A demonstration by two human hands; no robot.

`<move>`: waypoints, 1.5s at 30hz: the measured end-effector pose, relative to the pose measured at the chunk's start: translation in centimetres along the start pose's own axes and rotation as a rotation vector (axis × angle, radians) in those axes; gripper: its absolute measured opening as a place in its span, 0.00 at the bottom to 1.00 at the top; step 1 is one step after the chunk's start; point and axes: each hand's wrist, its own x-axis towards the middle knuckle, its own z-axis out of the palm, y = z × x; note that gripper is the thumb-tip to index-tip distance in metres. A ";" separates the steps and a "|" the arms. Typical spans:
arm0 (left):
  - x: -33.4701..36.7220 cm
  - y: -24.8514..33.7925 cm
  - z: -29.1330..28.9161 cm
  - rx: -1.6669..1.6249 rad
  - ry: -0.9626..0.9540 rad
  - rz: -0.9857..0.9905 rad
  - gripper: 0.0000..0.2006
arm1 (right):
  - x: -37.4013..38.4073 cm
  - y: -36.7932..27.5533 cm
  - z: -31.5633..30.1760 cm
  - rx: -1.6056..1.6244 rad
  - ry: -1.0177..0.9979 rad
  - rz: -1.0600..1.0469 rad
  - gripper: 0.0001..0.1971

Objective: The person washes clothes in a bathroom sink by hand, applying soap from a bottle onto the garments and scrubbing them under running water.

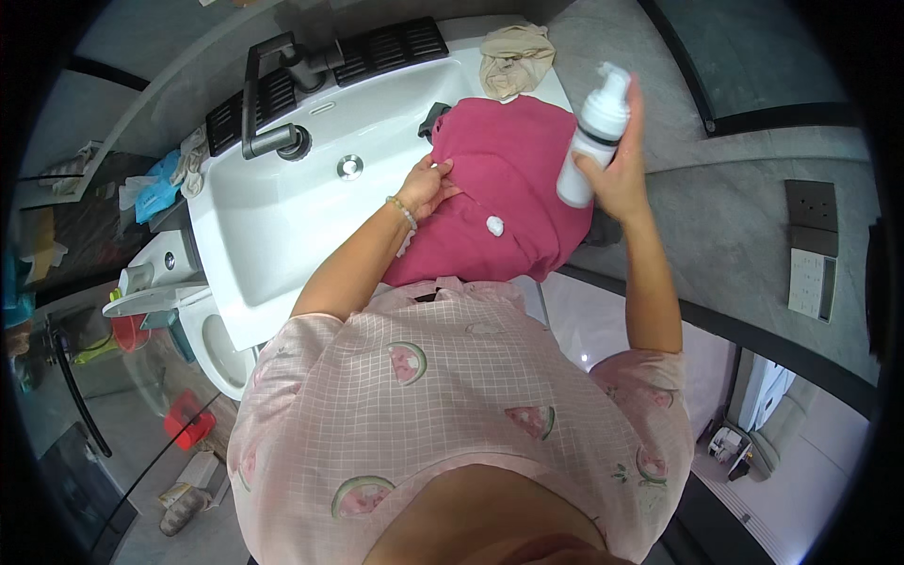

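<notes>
A dark pink garment (513, 151) is spread over the right part of the white sink, hanging past its front edge. One small dab of white foam (494, 226) rests on the cloth. My left hand (426, 188), with a beaded bracelet at the wrist, pinches the garment's left side. Raised at the garment's right side, my right hand (619, 174) is wrapped round a white foam pump bottle (595, 132). The bottle leans, pump end up and to the right, and some foam shows at its nozzle. What lies beneath the garment is mostly hidden.
The sink basin (273, 217) has a dark faucet (273, 141) at its back left and black slatted mats (391, 52) behind. A beige cloth (516, 58) lies at the back right corner. Left of the sink stands a toilet (221, 344); a red container (188, 420) is on the floor.
</notes>
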 end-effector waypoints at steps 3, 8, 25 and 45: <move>-0.1 -0.3 0.7 0.033 0.020 0.021 0.15 | -4.3 1.2 1.0 -0.010 -0.159 0.180 0.45; 0.6 -1.0 -0.2 0.068 0.023 0.049 0.15 | -7.1 3.4 3.0 -0.047 -0.436 0.238 0.43; 0.1 -0.8 -0.1 0.076 0.064 0.027 0.08 | -7.0 4.3 5.3 -0.058 -0.358 0.296 0.35; -0.4 -0.7 -0.1 0.093 0.039 0.053 0.10 | 1.1 8.9 7.2 -0.337 -0.609 0.176 0.33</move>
